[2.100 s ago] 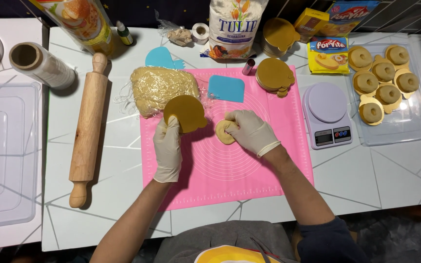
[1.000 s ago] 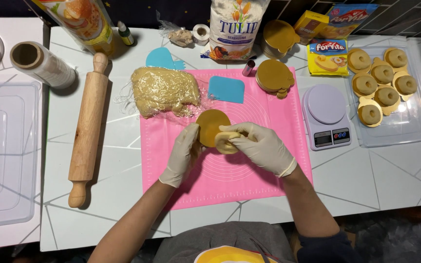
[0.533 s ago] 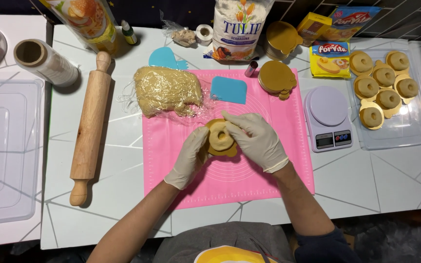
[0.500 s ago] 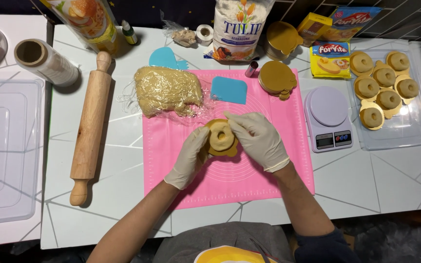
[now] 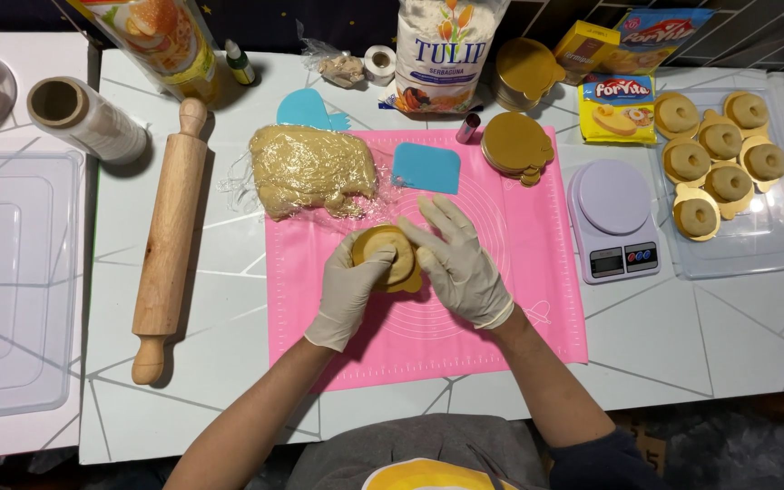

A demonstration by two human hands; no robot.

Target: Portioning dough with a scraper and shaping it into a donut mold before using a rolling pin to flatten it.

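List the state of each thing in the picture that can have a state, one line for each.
Left hand: gloved, holding the gold board.
Right hand: gloved, fingers on the dough piece.
Dough piece: round, resting on the gold board.
Dough block: wrapped in cling film.
Rolling pin: lying flat, untouched.
Kitchen scale: platform bare.
Clear tray: six dough rings on gold boards.
Flour bag: lying on the table.

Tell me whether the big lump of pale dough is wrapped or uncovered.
Wrapped. The pale dough lump lies inside crinkled clear plastic film, whose loose edges spread onto the pink silicone mat.
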